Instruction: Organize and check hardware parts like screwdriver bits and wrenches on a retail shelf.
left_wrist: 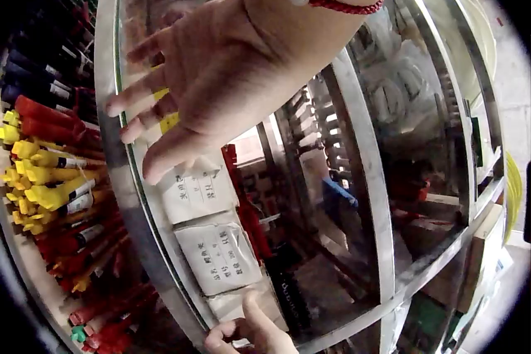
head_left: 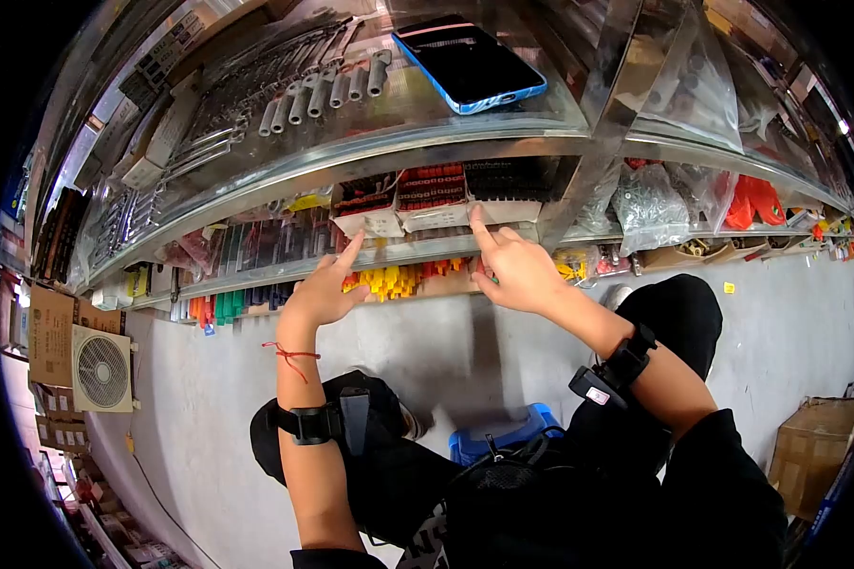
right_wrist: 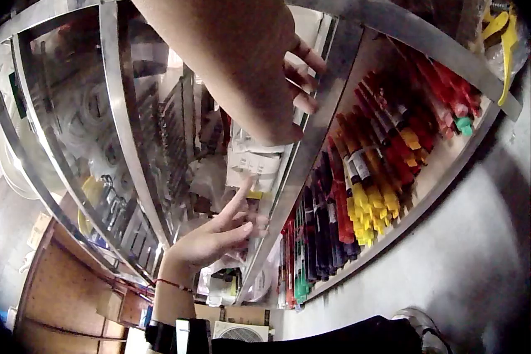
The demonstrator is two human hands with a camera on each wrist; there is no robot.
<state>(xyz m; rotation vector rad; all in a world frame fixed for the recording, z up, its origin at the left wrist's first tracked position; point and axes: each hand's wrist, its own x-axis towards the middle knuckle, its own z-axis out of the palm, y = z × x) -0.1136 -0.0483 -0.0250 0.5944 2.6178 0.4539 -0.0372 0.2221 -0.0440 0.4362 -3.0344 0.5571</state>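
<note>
Three small white boxes with red and black contents stand side by side on the shelf under the glass; the middle box (head_left: 432, 220) is between the others. The left hand (head_left: 327, 289) has its index finger extended to the front of the left box (head_left: 370, 223). The right hand (head_left: 517, 270) points its index finger at the right box (head_left: 508, 211), its fingertip at the front edge near the middle box. In the left wrist view, the left hand (left_wrist: 211, 72) has spread fingers, and handwritten labels show on a white box (left_wrist: 217, 256). Neither hand holds anything.
A blue-edged phone (head_left: 470, 64) lies on the glass top above sockets (head_left: 327, 92) and wrenches. Yellow-ended tools (head_left: 389, 283) fill the lower shelf. Plastic bags (head_left: 650, 209) sit right of the boxes. A blue stool (head_left: 503, 436) is below the person.
</note>
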